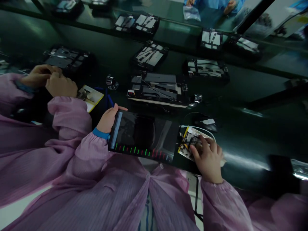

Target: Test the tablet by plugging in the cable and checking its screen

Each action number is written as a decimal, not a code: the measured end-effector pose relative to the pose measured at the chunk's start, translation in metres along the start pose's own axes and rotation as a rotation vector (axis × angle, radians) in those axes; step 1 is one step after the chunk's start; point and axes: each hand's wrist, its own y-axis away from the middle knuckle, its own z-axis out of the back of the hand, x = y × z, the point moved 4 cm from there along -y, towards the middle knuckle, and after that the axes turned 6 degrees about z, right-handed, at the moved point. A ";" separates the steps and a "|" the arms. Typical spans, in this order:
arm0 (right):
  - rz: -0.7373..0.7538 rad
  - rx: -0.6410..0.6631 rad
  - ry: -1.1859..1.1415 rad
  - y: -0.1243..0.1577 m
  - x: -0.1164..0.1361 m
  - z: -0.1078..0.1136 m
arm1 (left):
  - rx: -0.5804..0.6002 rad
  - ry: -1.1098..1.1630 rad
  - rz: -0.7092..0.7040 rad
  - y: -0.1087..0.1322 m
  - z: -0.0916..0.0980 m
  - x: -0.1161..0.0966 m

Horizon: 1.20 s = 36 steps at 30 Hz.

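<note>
A dark flat screen (146,134) with a row of green and red marks along its lower edge lies tilted in front of me. My left hand (108,118), with a blue band at the wrist, grips its left edge. To the right of the screen, my right hand (209,157) rests with fingers spread on a printed card (189,141) with yellow edges. What lies under the fingers is too dark to tell. Just beyond the screen sits a black device (156,88) with grey panels and cables. A white cable (207,131) curves past the card.
On the left, another person's hands (56,80) work near a second yellow-edged card (90,96). Several black devices (150,55) stand farther back. Small metal parts (110,81) and a dark mouse-like object (205,122) lie nearby. A person in blue (211,4) sits across the table.
</note>
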 end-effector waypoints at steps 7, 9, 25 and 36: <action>0.039 -0.077 -0.025 -0.007 0.003 0.004 | -0.012 0.046 0.010 0.000 -0.001 0.001; 0.038 -0.073 -0.027 -0.006 0.004 0.005 | -0.017 0.032 -0.007 0.000 -0.001 0.000; 0.684 0.021 -0.384 0.009 0.138 0.029 | 0.069 0.065 -0.043 -0.001 -0.005 0.002; 0.683 0.083 -0.436 0.000 0.151 0.029 | 0.109 0.143 -0.014 -0.001 -0.005 0.003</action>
